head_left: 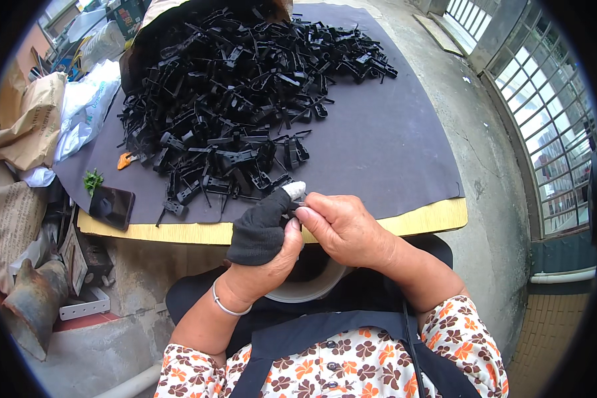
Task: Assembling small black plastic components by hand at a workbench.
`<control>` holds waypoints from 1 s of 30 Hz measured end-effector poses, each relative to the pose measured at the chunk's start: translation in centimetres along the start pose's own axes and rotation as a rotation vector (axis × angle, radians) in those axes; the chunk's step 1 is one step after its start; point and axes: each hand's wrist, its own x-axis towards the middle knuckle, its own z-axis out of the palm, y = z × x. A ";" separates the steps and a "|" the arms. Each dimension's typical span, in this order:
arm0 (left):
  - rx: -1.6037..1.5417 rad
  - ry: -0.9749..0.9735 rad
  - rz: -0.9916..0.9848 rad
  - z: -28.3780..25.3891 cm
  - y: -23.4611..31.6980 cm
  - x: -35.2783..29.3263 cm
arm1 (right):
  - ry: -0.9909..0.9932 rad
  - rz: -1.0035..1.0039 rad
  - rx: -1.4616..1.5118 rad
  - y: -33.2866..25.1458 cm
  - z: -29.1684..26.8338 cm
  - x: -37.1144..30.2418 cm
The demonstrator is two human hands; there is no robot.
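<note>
Presently, both your forearms angle inward, hands meeting at the near edge of the tabletop point(391, 152). Left hand point(260, 232), black-gloved with thumb bare, curls around a small dark part point(294, 208), mostly hidden by fingers; right hand point(343, 225) pinches it, thumb against bent forefinger. Black plastic pieces point(225, 93) heap toward the far edge.

Wide head-worn fisheye, left of pair; looks down and forward; hands point(341, 225) close, table point(418, 221) just beyond.
</note>
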 end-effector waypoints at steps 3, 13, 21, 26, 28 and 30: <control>0.108 0.027 0.071 0.2 0.2 -0.2 | 0.023 0.000 -0.022 0.2 0.4 -0.1; -0.153 0.079 -0.094 -0.3 0.7 -0.4 | 0.031 -0.015 0.109 0.1 -0.9 0.2; -0.587 0.112 -0.294 -1.1 1.0 0.5 | 0.057 -0.192 -0.168 1.2 -2.0 0.3; -0.423 -0.132 -0.285 -1.2 0.7 -0.1 | 0.071 -0.189 -0.023 1.1 -1.2 0.5; -0.445 -0.161 -0.268 -0.9 1.0 0.1 | 0.053 -0.140 0.053 0.9 -1.1 0.4; -0.413 -0.179 -0.325 -0.8 1.0 0.2 | 0.001 0.063 0.028 0.1 -1.3 0.4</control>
